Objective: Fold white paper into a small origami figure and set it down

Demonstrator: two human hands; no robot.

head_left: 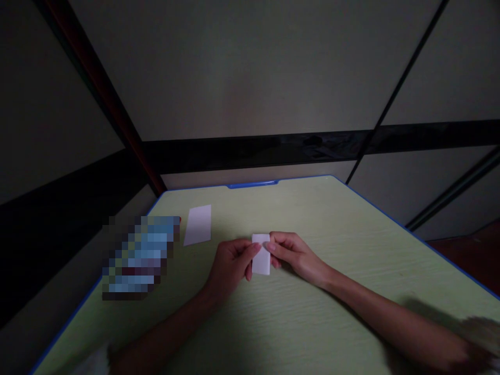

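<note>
Between both hands, a small white folded piece of paper (261, 264) is held upright above the table. My left hand (233, 263) grips its left edge, thumb on the front face and fingers behind. On the opposite edge, my right hand (292, 252) pinches the paper the same way, its thumb near the upper middle. The two thumb tips lie close together on the paper. A flat white sheet of paper (198, 225) lies on the table, beyond and to the left of my left hand.
The pale green table (312, 208) has a blue edge and a blue handle piece (253, 184) at its far side. A pixelated, unrecognisable item (142, 258) lies at the left edge. Pale panels with a dark band (250, 152) stand right behind the table.
</note>
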